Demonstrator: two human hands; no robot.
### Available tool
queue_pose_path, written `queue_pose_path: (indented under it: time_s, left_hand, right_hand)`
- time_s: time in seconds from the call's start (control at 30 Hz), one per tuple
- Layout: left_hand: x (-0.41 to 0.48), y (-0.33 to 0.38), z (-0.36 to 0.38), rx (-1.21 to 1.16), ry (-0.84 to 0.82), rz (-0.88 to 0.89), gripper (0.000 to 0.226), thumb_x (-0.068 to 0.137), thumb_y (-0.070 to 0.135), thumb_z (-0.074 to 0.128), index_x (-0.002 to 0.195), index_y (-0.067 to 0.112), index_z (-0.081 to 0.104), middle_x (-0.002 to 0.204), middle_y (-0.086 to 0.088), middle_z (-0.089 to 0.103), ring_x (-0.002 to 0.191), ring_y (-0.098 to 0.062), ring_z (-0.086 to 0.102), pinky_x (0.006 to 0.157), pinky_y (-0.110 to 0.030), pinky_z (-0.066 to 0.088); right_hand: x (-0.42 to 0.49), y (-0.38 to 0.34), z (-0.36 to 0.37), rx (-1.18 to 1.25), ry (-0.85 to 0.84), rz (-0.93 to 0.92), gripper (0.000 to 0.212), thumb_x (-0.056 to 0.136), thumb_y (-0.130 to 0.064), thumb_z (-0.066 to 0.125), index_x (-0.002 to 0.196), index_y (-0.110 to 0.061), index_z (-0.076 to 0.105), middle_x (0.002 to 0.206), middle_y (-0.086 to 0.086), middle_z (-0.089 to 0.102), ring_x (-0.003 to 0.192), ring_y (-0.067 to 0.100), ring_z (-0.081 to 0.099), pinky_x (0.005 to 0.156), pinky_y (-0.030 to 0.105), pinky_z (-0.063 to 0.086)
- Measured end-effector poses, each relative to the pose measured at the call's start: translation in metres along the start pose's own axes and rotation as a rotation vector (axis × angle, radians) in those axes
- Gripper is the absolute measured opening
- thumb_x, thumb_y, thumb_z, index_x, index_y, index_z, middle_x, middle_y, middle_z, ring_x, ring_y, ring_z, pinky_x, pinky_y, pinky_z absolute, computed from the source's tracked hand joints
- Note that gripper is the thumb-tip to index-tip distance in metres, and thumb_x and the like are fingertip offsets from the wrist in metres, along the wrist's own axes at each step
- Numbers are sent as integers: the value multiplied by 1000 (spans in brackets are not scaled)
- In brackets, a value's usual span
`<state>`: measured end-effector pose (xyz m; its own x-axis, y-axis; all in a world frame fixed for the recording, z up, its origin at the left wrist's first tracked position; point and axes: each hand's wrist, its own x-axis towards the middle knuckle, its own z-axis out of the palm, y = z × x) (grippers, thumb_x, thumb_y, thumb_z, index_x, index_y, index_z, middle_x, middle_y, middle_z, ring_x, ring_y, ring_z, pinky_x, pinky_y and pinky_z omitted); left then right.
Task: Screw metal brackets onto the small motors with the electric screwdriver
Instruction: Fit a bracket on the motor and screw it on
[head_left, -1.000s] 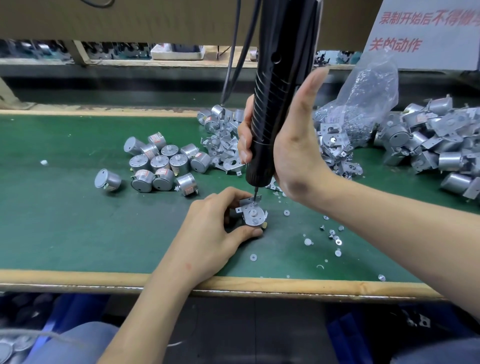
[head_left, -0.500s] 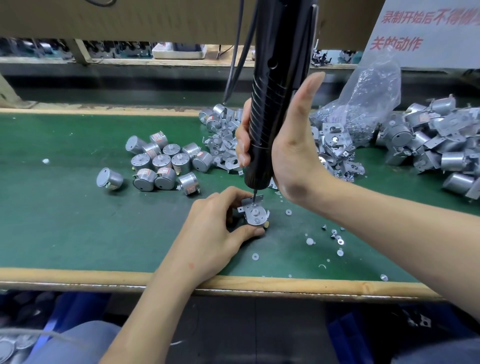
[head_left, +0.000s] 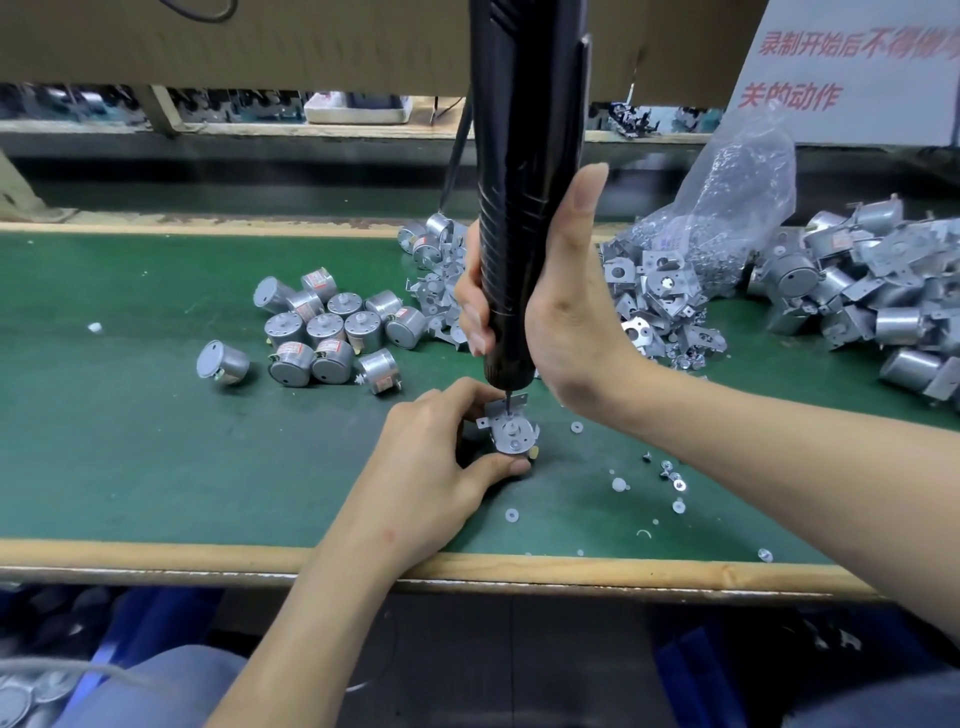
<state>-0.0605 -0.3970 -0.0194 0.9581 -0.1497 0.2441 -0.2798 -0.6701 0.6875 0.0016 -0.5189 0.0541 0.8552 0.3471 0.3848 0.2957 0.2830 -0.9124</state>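
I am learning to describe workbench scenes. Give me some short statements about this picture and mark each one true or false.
1. The right hand grips the black screwdriver upright. True.
2. The left hand is empty. False: the left hand holds the bracket under the screwdriver's tip.
3. The plastic bag lies to the left of the screwdriver. False: the plastic bag lies to its right, further back.
4. A group of bare motors lies to the left of the screwdriver. True.
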Motion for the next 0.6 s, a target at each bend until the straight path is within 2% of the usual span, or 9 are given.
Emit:
queue_pose_path:
  time_s: [0.1,0.13,0.23,0.4,0.5,0.6]
  left_hand:
    - [0,-1,0,3,1,5,41,73,43,83,107,36,61,92,12,67,87,-7,58,72,-13,39]
    - [0,-1,0,4,0,7,41,73,43,83,107,37,61,92,12,67,88,-6,58,72,-13,39]
    - [0,-2,0,5,5,16,41,73,43,83,107,37,60,92,12,67,87,-5,58,71,-13,39]
    - [1,-3,3,15,9,38,41,74,43,82,108,36,61,92,16,66,82,-6,54,70,-17,37]
    - [2,-3,2,16,6,41,42,74,44,82,110,35,60,90,18,66,81,-5,54,69,-19,39]
    - [2,-3,2,3,7,56,41,74,44,83,108,37,60,88,23,66,79,1,56,66,-11,38]
  right_hand:
    - [-1,0,-1,26,23,3,85,86,-84,5,70,-14,50,53,3,49,44,22,45,49,30,41]
    - [-1,1,-1,28,31,-3,84,86,-83,5,70,-15,51,54,3,49,44,22,45,49,30,42]
    - [-2,1,-1,13,66,-17,79,70,-88,21,70,-14,51,53,3,50,45,22,46,51,32,43]
    - [-5,1,-4,7,115,-25,77,67,-90,27,68,-17,54,53,1,51,46,22,50,51,34,45]
    - [-6,0,-11,-117,97,-105,74,74,-82,36,78,-10,54,56,0,57,50,21,58,55,35,51]
    - [-8,-1,-23,-293,92,-139,62,91,-69,48,87,-7,54,63,11,64,59,19,66,62,32,53]
